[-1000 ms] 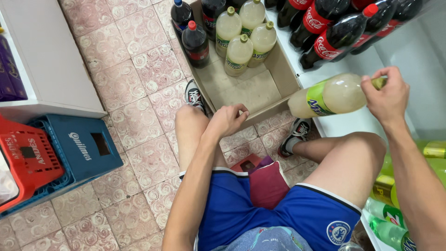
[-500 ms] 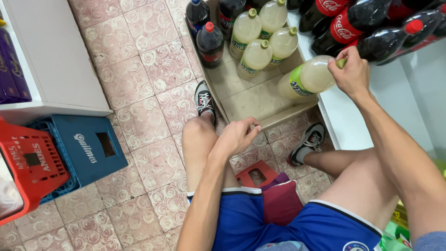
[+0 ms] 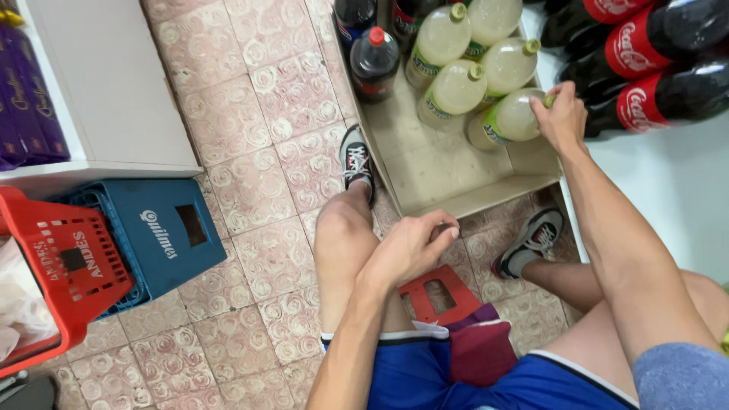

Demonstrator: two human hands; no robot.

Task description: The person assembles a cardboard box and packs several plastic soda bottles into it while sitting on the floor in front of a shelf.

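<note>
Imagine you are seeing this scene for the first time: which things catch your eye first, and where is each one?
The right hand grips the neck of a pale yellow-green bottle, tilted in the shallow cardboard tray on the tiled floor, beside four upright bottles of the same kind. Dark cola bottles with red labels lie on the white shelf at upper right. At lower left a red crate sits against a blue crate, while the left hand rests on the knee.

Your right hand (image 3: 560, 115) is on a pale yellow-green plastic bottle with a green label (image 3: 510, 120). The shallow cardboard tray (image 3: 448, 163) is beige. Floor tiles (image 3: 258, 114) are cream with pink swirls. Plastic crates: one blue (image 3: 163, 231), one red (image 3: 64, 262). Your shorts (image 3: 456, 376) are blue with white trim.
</note>
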